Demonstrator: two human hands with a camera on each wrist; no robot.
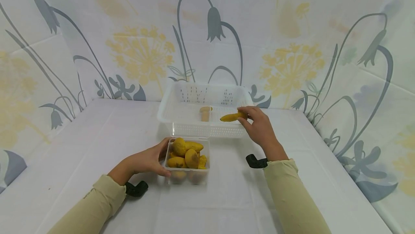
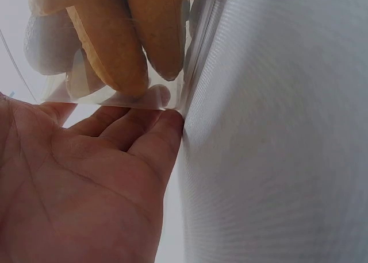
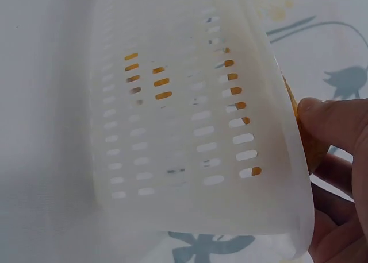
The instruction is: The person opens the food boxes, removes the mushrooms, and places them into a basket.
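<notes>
My left hand (image 1: 146,161) holds a clear plastic box (image 1: 203,179) by its left side, thumb at the near corner and fingers toward the far one. Several rounded and elongated yellow fruits (image 1: 191,159) fill it. In the left wrist view, the fingertips (image 2: 171,122) lie against the box's wall, close to the tablecloth. Over the near right part of a white slotted basket (image 1: 168,106), my right hand (image 1: 259,127) pinches a slender yellow fruit (image 1: 229,117) between thumb and fingers. The right wrist view shows this fruit (image 3: 312,145) partly hidden behind the basket's rim.
Inside the basket lies a small yellow piece (image 1: 205,109) with a tan patch below it. The basket stands behind the box, near the flower-patterned back cloth (image 1: 146,57). A white cloth (image 1: 97,136) covers the table. Dark wrist mounts (image 1: 137,189) sit below both hands.
</notes>
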